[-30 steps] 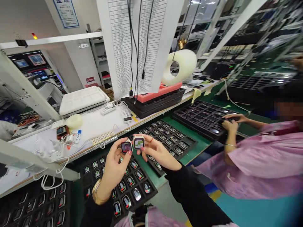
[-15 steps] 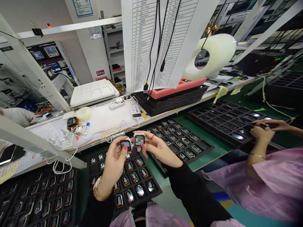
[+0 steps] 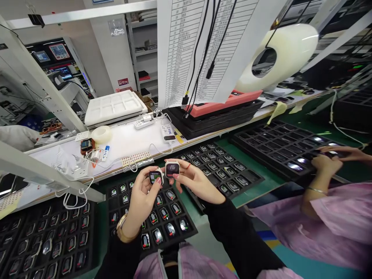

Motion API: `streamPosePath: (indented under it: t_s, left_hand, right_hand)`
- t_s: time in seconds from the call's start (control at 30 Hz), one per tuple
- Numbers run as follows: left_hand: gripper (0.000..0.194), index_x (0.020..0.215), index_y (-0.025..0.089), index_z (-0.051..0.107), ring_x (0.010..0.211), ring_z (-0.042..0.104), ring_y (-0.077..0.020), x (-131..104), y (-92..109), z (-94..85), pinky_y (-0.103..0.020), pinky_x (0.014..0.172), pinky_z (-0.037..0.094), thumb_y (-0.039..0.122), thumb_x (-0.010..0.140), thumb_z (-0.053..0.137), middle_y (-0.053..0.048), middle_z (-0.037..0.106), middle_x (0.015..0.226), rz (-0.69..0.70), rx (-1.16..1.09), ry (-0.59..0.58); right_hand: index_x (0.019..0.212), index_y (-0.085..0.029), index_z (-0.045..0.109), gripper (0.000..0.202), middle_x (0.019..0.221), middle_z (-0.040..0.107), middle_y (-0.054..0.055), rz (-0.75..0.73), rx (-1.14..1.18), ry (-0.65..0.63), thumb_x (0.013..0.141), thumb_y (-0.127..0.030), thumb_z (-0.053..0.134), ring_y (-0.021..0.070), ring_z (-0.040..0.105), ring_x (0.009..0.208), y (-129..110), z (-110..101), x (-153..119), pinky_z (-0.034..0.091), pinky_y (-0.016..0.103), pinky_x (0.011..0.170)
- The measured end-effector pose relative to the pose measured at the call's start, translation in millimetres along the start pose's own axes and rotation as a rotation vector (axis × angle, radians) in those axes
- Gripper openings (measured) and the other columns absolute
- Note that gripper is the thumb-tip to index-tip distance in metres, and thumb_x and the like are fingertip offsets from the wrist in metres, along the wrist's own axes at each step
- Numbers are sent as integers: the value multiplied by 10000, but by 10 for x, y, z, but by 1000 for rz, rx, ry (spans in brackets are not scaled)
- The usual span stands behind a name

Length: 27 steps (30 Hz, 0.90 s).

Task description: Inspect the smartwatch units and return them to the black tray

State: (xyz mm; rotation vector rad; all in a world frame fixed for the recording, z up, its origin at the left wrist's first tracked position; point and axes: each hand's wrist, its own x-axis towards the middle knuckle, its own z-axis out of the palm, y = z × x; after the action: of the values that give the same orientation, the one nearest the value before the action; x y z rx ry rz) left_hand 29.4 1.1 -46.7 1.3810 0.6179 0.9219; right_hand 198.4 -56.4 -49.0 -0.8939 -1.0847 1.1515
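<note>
My left hand (image 3: 144, 195) grips a strapless smartwatch (image 3: 155, 177) with a light case and lit screen, the thumb lying on its face. Close beside it, my right hand (image 3: 193, 176) is closed round a second smartwatch (image 3: 172, 169), also lit, with a thumb at the lower edge of its screen. Both watches face up toward me, side by side; I cannot tell whether their cases touch. Below my hands lies a black compartment tray (image 3: 188, 233) holding several watches, some with lit screens showing red and green marks.
More watch trays lie left (image 3: 94, 232) and right (image 3: 255, 179). A co-worker's hands (image 3: 328, 162) handle something small at a far-right tray (image 3: 241, 137). Above the bench stands a shelf with a white power strip (image 3: 167, 133), cables, and a hanging printed sheet (image 3: 186, 46).
The screen in my right hand has turned from a light, green-marked display to a dark one with text and a red strip. My left thumb has shifted on its screen. The view has tilted slightly.
</note>
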Motion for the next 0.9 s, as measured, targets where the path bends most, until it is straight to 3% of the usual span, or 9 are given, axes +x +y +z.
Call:
streamPosePath:
  t_s: [0.1,0.2,0.37,0.47,0.57,0.63,0.73,0.8,0.9]
  left_hand:
    - [288,1083,209,565,907,638,-157,0,-74,-39,-230,712,556,345,844,649,-60,631,1065,-5,18,35]
    - [334,1139,213,546,951,630,-163,-45,-177,-129,-240,767,546,337,846,647,-68,621,1102,-40,36,16]
    - [504,1245,235,476,1031,621,-192,-231,-487,-447,-263,819,542,349,801,688,-93,578,1223,-181,116,48]
    - [595,1290,241,453,1046,626,-199,-389,-775,-798,-284,854,539,385,769,702,-102,567,1260,-256,178,150]
    - [673,1310,216,453,967,653,-194,-544,-1130,-1283,-298,833,544,404,722,722,-94,630,1122,-347,250,271]
    - [695,1299,188,473,853,665,-180,-615,-1392,-1638,-297,778,549,398,688,729,-79,656,1003,-389,321,353]
    - [659,1248,135,507,680,649,-167,-642,-1764,-2097,-280,633,534,353,662,716,-60,658,846,-465,484,418]
    - [613,1208,121,523,598,622,-154,-616,-1957,-2297,-264,571,504,290,648,709,-43,646,781,-496,555,448]
    - [533,1163,131,538,626,626,-148,-557,-2131,-2420,-262,598,503,218,659,686,-47,645,822,-488,565,454]
  right_hand:
    - [1272,-188,506,459,1082,595,100,17,18,-8,874,-341,674,151,578,747,90,-8,-1,494,203,489]
    - [1280,-192,506,479,1028,590,81,60,19,6,862,-341,685,165,584,773,249,-44,-9,510,212,495]
    - [1313,-189,458,556,956,585,61,196,-6,23,846,-372,698,169,607,763,781,-235,-39,541,222,501]
    - [1336,-215,404,654,1072,564,76,266,-10,57,797,-370,739,192,639,828,1241,-407,-56,564,229,513]
    - [1379,-222,341,755,1073,582,78,337,-49,95,761,-326,761,211,658,851,1726,-580,-31,592,266,568]
    - [1395,-174,345,706,1063,612,92,436,-229,104,796,-256,710,212,666,840,2022,-679,26,594,283,599]
    - [1379,-122,432,624,927,665,71,588,-681,114,808,-157,681,208,665,794,2383,-783,152,574,299,678]
    - [1358,-107,487,612,920,671,84,622,-842,127,784,-119,701,237,656,881,2561,-812,227,534,311,795]
    - [1391,-88,471,620,1067,639,145,638,-986,131,803,-87,665,277,599,1054,2755,-796,278,450,314,923]
